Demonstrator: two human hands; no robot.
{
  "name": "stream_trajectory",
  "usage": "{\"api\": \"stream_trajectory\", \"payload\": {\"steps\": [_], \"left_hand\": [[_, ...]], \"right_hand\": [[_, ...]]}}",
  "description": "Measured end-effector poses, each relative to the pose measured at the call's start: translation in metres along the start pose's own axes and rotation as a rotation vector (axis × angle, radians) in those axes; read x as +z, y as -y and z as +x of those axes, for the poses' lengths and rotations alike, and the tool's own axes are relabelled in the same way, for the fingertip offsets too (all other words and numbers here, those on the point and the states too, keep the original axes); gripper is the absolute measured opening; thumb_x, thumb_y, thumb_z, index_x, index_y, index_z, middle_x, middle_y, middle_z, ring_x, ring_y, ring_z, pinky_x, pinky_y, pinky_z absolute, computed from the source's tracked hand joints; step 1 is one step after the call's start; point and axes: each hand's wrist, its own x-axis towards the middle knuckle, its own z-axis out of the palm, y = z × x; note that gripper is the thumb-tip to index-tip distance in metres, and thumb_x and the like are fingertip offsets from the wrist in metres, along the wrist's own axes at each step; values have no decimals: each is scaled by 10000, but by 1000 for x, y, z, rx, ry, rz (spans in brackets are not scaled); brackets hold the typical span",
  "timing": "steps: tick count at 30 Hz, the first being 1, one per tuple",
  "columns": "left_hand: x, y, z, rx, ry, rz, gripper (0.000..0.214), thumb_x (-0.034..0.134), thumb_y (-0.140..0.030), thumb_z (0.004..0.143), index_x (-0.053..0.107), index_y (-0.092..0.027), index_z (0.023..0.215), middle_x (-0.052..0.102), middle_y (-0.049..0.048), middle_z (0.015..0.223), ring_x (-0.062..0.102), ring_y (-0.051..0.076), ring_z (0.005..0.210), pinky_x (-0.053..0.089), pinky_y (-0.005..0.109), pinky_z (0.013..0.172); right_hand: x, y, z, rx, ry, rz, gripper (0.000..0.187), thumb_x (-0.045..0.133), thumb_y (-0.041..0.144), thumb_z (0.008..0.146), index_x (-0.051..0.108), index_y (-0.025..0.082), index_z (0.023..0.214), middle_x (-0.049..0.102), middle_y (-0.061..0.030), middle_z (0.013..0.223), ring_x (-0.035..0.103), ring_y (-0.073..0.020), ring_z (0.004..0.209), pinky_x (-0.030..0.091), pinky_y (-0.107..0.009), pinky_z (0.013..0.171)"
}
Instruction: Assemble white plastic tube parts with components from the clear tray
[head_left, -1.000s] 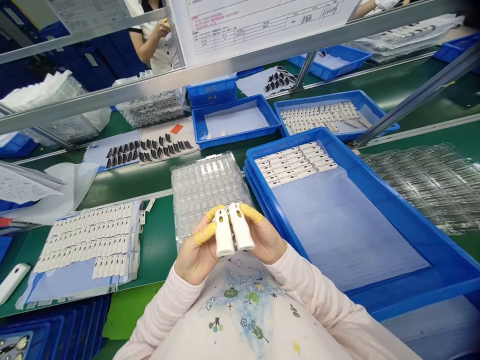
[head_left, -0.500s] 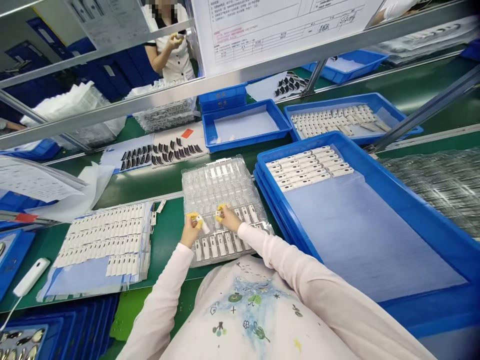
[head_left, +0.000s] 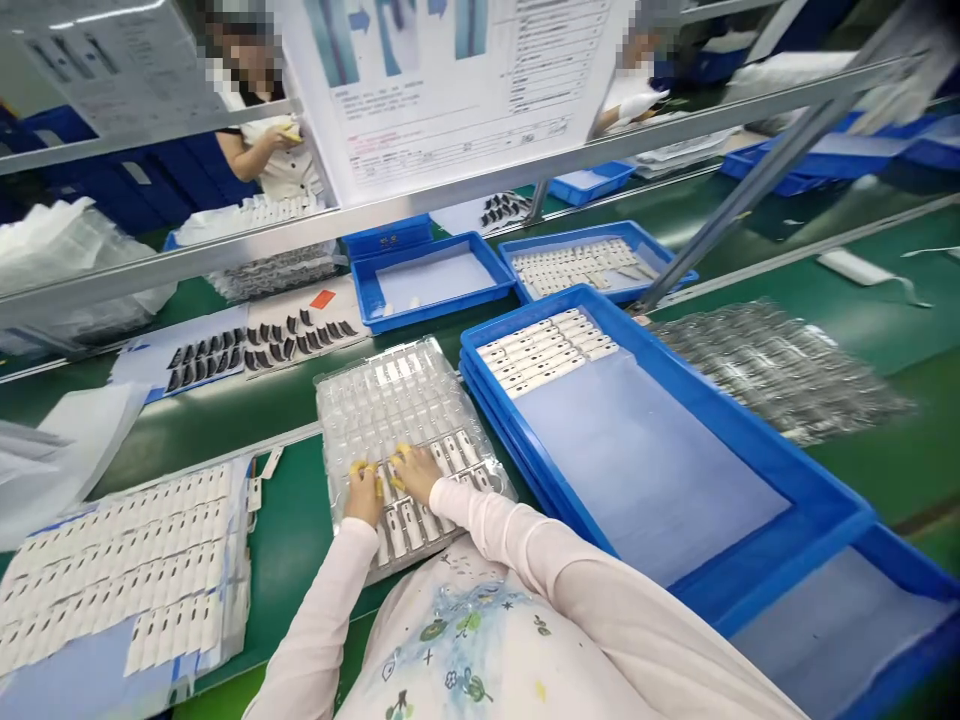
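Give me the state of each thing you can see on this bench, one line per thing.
Left hand, down on the white parts, yellow cots on its fingers.
Right hand, down on the same parts, fingers also in yellow cots.
Clear plastic blister tray, near rows filled, middle rows empty.
Large blue tray, lined with a clear sheet, white pieces in rows at its far end.

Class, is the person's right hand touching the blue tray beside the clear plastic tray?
Apart. The head view shows the right hand over the clear plastic tray, with a plain gap before the rim of the blue tray.
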Motion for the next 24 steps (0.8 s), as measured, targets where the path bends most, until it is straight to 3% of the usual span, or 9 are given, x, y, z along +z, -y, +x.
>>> {"api": "stream_trajectory", "payload": {"steps": [4, 7, 10, 13, 15, 19, 24], "left_hand": [[5, 1, -5, 19, -36, -6, 300, 648, -262, 909, 617, -161, 1190, 516, 119, 1424, 534, 296, 1262, 456, 544, 1054], [3, 4, -11, 13, -74, -50, 226, 593, -192, 873, 629, -155, 1093, 500, 137, 1385, 577, 269, 1196, 489, 494, 1039], [-5, 9, -21, -20, -108, -111, 219, 545, -240, 820, 624, -185, 1016, 536, 121, 1253, 654, 223, 974, 570, 440, 933], [-10, 13, -37, -43, -130, -172, 269, 542, -348, 772, 617, -201, 985, 573, 94, 1135, 663, 219, 887, 600, 424, 860], [-9, 14, -49, -47, -142, -202, 332, 542, -421, 755, 618, -205, 996, 580, 92, 1123, 663, 230, 897, 600, 423, 853], [-1, 11, -69, -61, -167, -236, 430, 516, -518, 747, 606, -197, 1018, 571, 111, 1159, 661, 242, 888, 588, 439, 867], [5, 2, -81, -95, -190, -254, 429, 530, -561, 726, 602, -215, 970, 587, 111, 1173, 672, 258, 893, 589, 440, 847]], "right_hand": [[-19, 2, -10, 7, -82, 9, 469, 723, 247, 853, 600, 149, 1295, 551, -184, 1396, 544, -306, 1248, 449, -463, 1048], [-62, -20, -13, 33, -190, 31, 437, 701, 280, 861, 616, 185, 1279, 547, -156, 1394, 540, -292, 1228, 433, -450, 1055], [-125, -74, -17, 155, -351, 38, 420, 614, 267, 921, 579, 176, 1329, 519, -146, 1408, 495, -270, 1276, 384, -429, 1110], [-184, -150, -28, 420, -508, 16, 425, 506, 213, 979, 512, 111, 1392, 492, -192, 1417, 438, -280, 1334, 349, -443, 1145], [-213, -200, -41, 616, -580, -15, 408, 520, 212, 983, 519, 98, 1375, 489, -198, 1421, 455, -301, 1329, 356, -490, 1137], [-241, -276, -69, 904, -633, -80, 424, 639, 338, 950, 555, 178, 1333, 514, -120, 1432, 526, -307, 1280, 450, -550, 1056], [-248, -320, -81, 1034, -632, -142, 425, 631, 357, 958, 554, 186, 1339, 531, -116, 1420, 560, -292, 1243, 488, -532, 1023]]}}
